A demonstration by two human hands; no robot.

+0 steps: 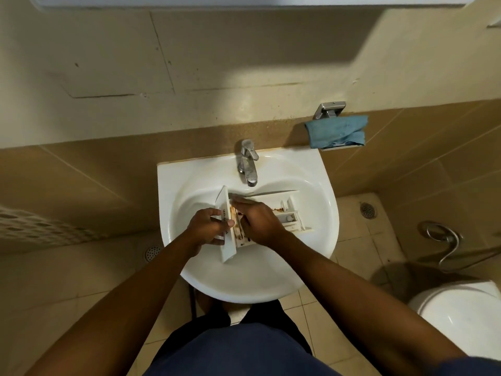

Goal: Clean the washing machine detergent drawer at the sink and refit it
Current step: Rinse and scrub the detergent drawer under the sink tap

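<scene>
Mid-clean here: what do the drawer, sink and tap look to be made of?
Drawer: white moulded plastic, matt, with thin walls and dividers; brown residue stains it.
Sink: probably glazed ceramic, glossy white with soft highlights.
Tap: metal, with a chrome-like reflective finish that looks dulled in spots.

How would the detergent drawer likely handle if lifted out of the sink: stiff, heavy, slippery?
Probably stiff: the detergent drawer looks like moulded white plastic and holds its shape where the left hand grips its front panel. Likely light for its size, being mostly hollow compartments. Possibly slippery where brown residue coats it.
</scene>
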